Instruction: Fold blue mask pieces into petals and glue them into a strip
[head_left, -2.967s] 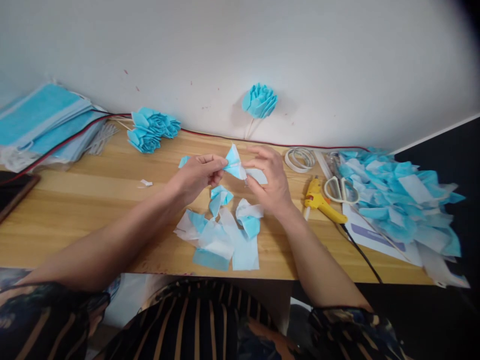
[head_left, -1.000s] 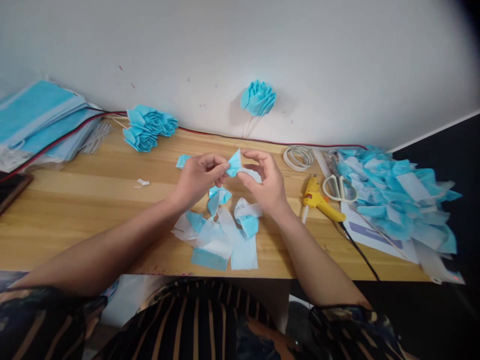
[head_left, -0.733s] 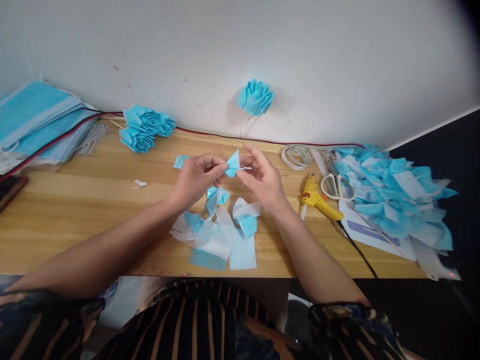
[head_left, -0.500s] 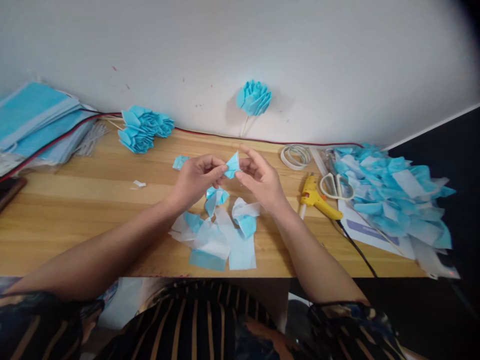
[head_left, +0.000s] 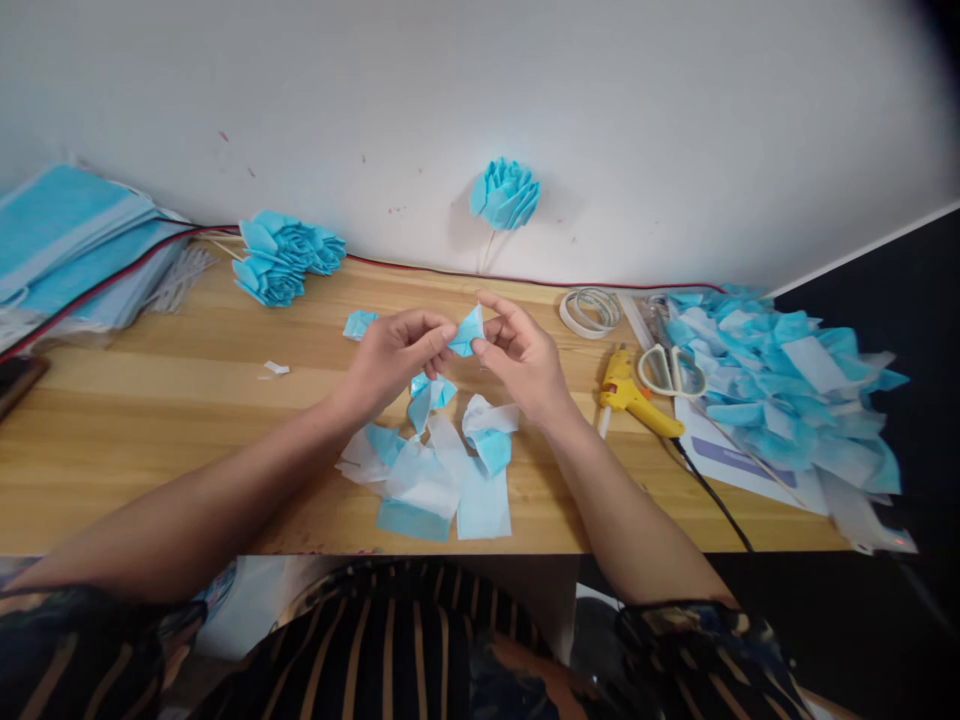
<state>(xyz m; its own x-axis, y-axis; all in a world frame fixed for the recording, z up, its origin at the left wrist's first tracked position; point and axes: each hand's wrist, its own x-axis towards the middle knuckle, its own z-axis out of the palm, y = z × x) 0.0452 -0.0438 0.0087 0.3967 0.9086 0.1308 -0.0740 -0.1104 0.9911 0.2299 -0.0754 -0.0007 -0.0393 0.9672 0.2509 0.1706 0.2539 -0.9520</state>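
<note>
Above the wooden table [head_left: 150, 420], my left hand [head_left: 394, 355] and my right hand [head_left: 521, 355] both pinch one small folded blue piece [head_left: 467, 332] of thin fabric. Each hand has its fingers closed on an edge of the piece, left from the left side, right from the right. Just below the hands lie several loose blue and white cut pieces [head_left: 442, 465], two of them rolled into cones.
A yellow glue gun [head_left: 636, 392] with black cord, white-handled scissors [head_left: 670, 372] and a tape roll [head_left: 590, 308] lie right of my hands. Further right is a heap of blue scraps [head_left: 787, 385]. Blue flowers [head_left: 285, 258] and stacked blue masks [head_left: 67, 245] lie left; one flower [head_left: 504, 193] leans on the wall.
The blue piece has been folded smaller between my fingers, and the white flap that hung to its right is tucked in. Both hands stayed at the same spot.
</note>
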